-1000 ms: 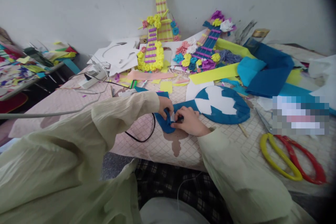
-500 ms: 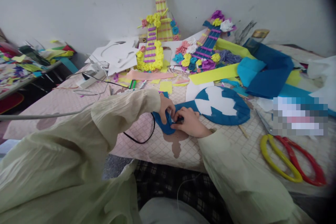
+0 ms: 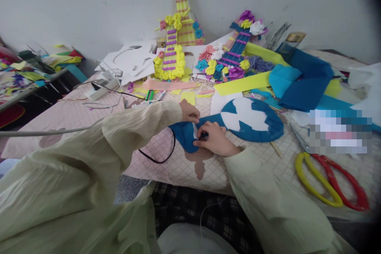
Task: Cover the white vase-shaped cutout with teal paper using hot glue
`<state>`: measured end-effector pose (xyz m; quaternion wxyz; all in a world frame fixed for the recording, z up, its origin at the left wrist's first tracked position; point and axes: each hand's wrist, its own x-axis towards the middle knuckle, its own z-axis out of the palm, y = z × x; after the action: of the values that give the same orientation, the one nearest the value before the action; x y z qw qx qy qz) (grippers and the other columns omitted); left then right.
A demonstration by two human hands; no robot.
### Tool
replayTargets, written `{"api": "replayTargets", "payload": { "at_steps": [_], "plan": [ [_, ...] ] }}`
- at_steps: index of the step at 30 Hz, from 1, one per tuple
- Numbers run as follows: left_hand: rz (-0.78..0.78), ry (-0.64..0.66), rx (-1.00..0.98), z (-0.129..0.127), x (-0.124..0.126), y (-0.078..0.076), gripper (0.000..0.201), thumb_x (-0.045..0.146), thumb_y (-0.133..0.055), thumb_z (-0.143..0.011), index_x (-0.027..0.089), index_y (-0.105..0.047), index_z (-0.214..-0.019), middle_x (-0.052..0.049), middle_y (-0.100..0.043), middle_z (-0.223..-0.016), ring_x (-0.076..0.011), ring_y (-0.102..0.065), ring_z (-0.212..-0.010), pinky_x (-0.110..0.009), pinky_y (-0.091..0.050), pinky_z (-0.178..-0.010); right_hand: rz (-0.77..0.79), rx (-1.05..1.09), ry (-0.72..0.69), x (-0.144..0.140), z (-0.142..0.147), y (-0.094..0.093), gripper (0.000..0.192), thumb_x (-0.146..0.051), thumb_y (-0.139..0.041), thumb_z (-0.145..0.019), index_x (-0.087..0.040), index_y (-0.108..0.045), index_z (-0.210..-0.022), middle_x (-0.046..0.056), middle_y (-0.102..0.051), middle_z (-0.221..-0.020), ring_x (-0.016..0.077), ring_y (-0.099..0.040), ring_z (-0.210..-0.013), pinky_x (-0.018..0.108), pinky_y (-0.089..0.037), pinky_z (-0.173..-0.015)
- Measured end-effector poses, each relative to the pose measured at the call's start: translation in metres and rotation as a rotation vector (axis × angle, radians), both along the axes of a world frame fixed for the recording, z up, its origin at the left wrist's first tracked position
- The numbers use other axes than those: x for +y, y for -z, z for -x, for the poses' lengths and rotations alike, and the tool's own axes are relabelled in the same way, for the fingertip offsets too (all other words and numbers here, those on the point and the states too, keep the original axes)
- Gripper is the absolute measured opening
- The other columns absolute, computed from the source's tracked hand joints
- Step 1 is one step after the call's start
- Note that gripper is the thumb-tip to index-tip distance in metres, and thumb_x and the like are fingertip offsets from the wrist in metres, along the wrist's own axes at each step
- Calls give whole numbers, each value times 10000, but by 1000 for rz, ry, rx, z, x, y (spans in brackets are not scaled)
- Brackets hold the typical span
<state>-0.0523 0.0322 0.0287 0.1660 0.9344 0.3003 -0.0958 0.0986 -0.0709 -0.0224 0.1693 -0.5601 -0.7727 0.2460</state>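
Note:
A guitar-shaped card cutout (image 3: 275, 129) lies on the table, its edges wrapped in dark blue crepe paper, with white card showing in its round body. Over the narrower end, my left hand (image 3: 189, 112) is closed in a pinch; what sits between its fingertips is hidden. My right hand (image 3: 218, 139) has its fingers bent and pressed on the blue crepe paper (image 3: 187, 138) at that end, thumb and forefinger gripping its edge. Between the two hands a narrow white strip of card shows. A black cord (image 3: 160, 162) curves beside the blue paper.
Scissors (image 3: 318, 178) with yellow and red handles lie at the right. Behind stand a yellow decorated paper guitar (image 3: 169, 57) and a blue one (image 3: 236, 49). Blue crepe sheets (image 3: 309, 75) are heaped back right. A power strip (image 3: 102, 89) with cables lies at the left.
My left hand has lifted off the blue paper and moved slightly up and away, its fingers now pinched together. The white strip is more exposed. My right hand has stayed in place.

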Motion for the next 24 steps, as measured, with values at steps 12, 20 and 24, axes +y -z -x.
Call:
{"api": "replayTargets", "payload": {
  "at_steps": [12,20,24],
  "plan": [
    [-539,-260,-329,60,-98,-13,247,314,-407,-846,163,-601,-877,-54,-639,-852,-168,-566,-801,-290,-411,-733,-35,15,3,3,0,6,231,-425,-693,-613,-224,-603,-684,-2,-546,-826,191,-437,-852,299,-223,-695],
    [-67,-458,-181,63,-19,0,618,507,-603,-650,160,-522,-1154,-58,-656,-941,-222,-575,-904,-336,-394,-828,-46,19,8,1,0,7,214,-416,-694,-621,-230,-614,-691,4,-559,-830,196,-447,-865,302,-212,-695],
    [116,-191,-215,51,10,-1,209,354,-582,-685,147,-608,-707,22,-613,-651,-106,-546,-644,-195,-396,-635,-74,27,12,0,0,8,233,-430,-693,-618,-224,-618,-696,13,-560,-823,193,-447,-852,295,-209,-684]
  ]
}}
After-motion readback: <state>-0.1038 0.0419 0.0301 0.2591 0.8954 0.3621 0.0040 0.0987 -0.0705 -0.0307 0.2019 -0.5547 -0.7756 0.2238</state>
